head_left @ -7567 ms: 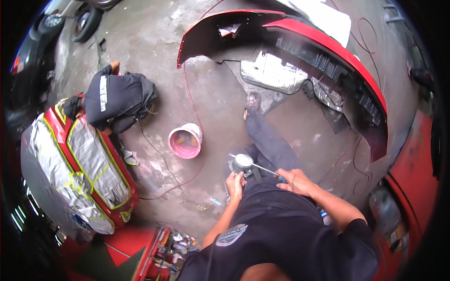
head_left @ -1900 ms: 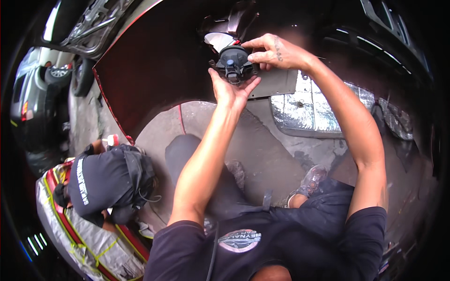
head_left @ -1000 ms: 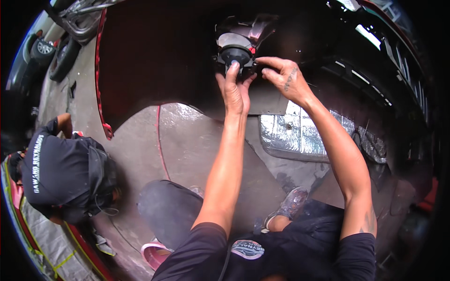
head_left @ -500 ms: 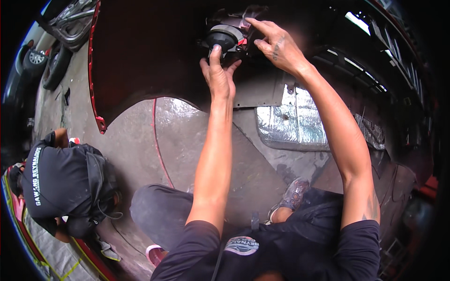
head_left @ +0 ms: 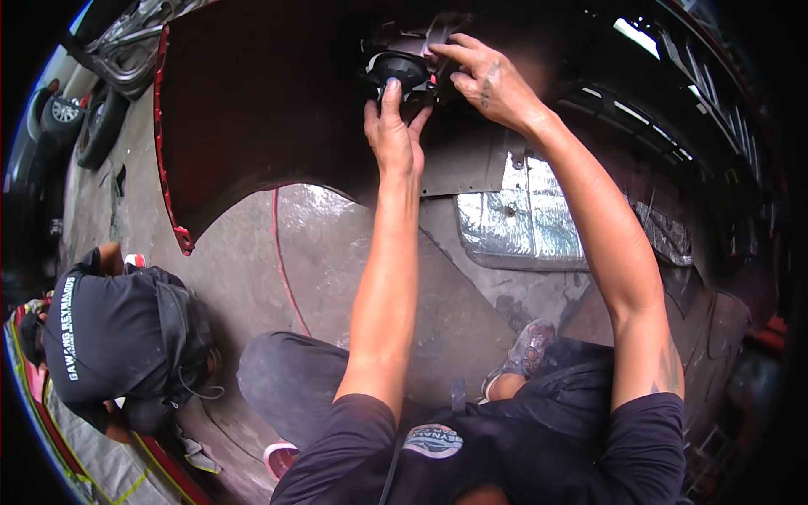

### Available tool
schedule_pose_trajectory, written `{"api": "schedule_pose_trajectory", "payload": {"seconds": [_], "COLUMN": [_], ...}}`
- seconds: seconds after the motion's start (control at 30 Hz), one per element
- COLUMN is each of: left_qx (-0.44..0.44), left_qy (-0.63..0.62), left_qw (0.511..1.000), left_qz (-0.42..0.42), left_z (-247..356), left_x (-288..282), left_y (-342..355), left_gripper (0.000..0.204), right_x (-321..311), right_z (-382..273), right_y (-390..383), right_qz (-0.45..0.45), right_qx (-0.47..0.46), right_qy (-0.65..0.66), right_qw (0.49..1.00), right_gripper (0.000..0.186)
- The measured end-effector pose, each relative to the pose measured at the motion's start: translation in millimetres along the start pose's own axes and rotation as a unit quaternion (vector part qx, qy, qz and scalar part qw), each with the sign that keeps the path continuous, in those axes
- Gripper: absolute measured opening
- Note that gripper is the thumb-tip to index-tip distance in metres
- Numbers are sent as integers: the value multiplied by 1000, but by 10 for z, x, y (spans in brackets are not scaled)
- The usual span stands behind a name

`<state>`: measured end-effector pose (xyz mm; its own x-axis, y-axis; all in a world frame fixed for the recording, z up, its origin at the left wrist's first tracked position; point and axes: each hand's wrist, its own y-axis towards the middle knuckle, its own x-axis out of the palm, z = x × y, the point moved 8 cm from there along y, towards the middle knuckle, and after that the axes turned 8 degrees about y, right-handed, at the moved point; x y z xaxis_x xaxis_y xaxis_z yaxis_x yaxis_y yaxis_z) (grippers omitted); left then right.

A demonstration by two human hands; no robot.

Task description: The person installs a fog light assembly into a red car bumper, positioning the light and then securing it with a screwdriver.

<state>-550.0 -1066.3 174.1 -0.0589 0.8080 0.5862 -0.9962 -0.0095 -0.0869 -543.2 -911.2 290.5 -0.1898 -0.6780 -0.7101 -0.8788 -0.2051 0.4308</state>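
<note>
My left hand (head_left: 393,139) grips a round black part (head_left: 401,72) from below, its thumb pressed on the dark face and the other fingers spread around the underside. This part sits at a dark opening in a large dark red car body panel (head_left: 252,101). On its right, my right hand (head_left: 498,88) reaches in with the index finger stretched out to a pinkish-grey piece (head_left: 438,35) beside the opening. The thumb is apart from that finger, and nothing shows between them. A small red spot shows between the round part and the right hand. The other right fingers are partly hidden.
A silver foil-faced mat (head_left: 522,223) lies on the floor below the panel. A red hose (head_left: 282,261) crosses the floor. A crouching person in black (head_left: 126,328) is at the left, beside a masked red car part (head_left: 109,454). A loose tyre (head_left: 103,130) stands farther back.
My right hand has shifted slightly left, its index finger lower on the pinkish-grey piece. The round black part has tilted, showing less of its pale rim. My left hand keeps its grip.
</note>
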Motion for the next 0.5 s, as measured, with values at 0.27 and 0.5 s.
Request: {"api": "schedule_pose_trajectory", "payload": {"seconds": [0.27,0.5], "left_qx": [12,0], "left_qy": [-22,-23], "left_qw": [999,999], "left_qz": [21,25], "left_z": [-14,-72], "left_x": [18,-11], "left_y": [99,130], "left_gripper": [63,68], "right_x": [51,39], "right_z": [69,58], "right_y": [14,27], "right_qz": [-29,-13], "right_qx": [51,44], "right_qy": [62,93], "right_qw": [996,995], "right_gripper": [49,42]}}
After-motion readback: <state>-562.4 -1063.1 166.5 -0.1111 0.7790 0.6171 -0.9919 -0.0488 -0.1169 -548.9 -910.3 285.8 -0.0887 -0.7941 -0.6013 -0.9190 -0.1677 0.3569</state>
